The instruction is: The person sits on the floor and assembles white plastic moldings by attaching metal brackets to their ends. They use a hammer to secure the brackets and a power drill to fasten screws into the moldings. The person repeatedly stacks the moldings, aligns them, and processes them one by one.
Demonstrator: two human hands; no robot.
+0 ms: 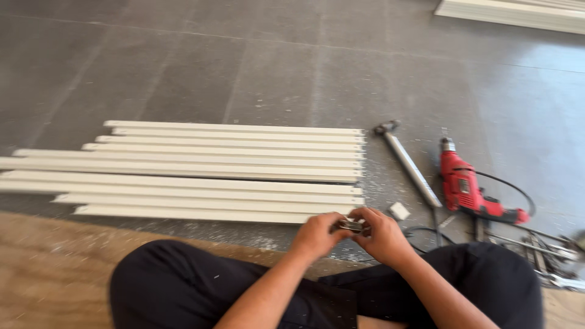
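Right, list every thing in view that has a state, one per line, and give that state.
Left hand: closed on a small metal part, fingertips meeting the other hand.
Right hand: closed on the same part.
Small metal part: pinched between both hands, mostly hidden.
Long white flat slats: lying side by side on the grey floor.
Red corded power drill: lying on its side, untouched.
Grey metal rod: lying flat beside the slats.
Small white block: loose on the floor.

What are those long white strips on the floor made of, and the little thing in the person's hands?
White strips: probably painted or coated metal or plastic; smooth, straight, even edges. Small piece between left hand and right hand: looks like bare metal, grey and glinting, though blurred.
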